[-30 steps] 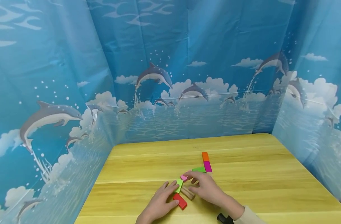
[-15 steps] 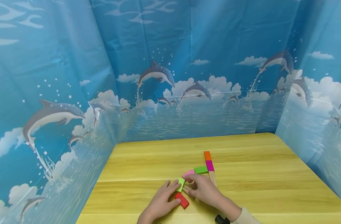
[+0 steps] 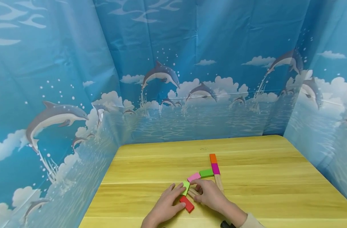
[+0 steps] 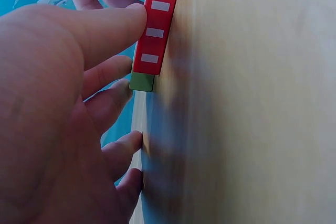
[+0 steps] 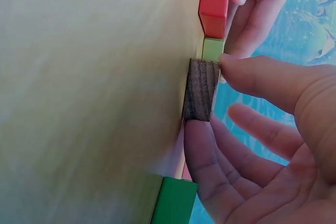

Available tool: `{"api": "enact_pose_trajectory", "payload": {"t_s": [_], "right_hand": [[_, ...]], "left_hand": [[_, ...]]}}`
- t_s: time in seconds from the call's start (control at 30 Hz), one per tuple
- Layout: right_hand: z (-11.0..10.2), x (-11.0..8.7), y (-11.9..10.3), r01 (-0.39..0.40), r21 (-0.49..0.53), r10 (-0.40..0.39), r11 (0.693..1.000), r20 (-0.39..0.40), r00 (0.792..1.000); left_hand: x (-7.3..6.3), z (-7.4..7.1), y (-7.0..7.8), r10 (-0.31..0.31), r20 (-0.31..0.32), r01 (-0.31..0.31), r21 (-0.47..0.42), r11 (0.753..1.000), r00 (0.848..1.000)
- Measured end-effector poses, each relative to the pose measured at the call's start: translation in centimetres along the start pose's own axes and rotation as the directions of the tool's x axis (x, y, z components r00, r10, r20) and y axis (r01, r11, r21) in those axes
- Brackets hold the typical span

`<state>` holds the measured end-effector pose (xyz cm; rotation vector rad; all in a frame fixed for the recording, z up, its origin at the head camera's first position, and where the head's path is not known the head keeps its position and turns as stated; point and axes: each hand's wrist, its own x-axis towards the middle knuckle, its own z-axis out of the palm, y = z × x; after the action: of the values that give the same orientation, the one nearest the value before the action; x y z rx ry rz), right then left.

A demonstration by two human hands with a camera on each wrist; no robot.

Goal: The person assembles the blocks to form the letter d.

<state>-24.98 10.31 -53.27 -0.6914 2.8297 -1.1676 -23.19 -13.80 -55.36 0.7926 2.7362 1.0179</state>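
My left hand (image 3: 167, 204) lies over the near end of a row of blocks in the head view. Its thumb rests on a red block (image 3: 186, 204) with white marks along one side, and its fingers touch a lime-green block (image 3: 186, 186) just beyond. Opposite, my right hand (image 3: 210, 194) pinches a plain wooden block (image 5: 202, 90) between thumb and fingers, with dark end grain showing in the right wrist view. That block sits right by the lime-green one; in the head view the fingers partly cover it.
Past the hands the row continues with a pink block (image 3: 194, 177) and a green block (image 3: 206, 173). At its far end an orange block (image 3: 213, 158), a magenta block (image 3: 215, 168) and another plain wooden block (image 3: 218, 182) form a line on the wooden table (image 3: 256, 196). Dolphin-print curtains (image 3: 173, 120) surround it.
My right hand has drawn slightly left and nearer, taking hold of the plain wooden block and uncovering the pink and green blocks. The left hand stays in place; the view shifts a little.
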Motion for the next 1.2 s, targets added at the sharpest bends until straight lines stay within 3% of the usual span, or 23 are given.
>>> {"api": "enact_pose_trajectory", "payload": {"t_s": [0.6,0.9,1.2], "right_hand": [[-0.1,0.2,-0.2,-0.034,-0.023,0.035,0.999,0.008,0.999],[-0.2,-0.3,-0.9,-0.053,-0.032,0.053,0.998,0.019,0.998],[0.7,-0.2,-0.7,0.000,-0.086,-0.003,0.996,-0.029,1.000]], "left_hand": [[0.1,-0.3,0.3,-0.022,0.004,0.022,-0.007,1.000,1.000],[0.0,0.5,-0.2,-0.046,0.027,0.047,-0.014,0.999,0.999],[0.3,0.1,0.1,-0.032,0.024,0.032,0.000,0.999,0.999]]}}
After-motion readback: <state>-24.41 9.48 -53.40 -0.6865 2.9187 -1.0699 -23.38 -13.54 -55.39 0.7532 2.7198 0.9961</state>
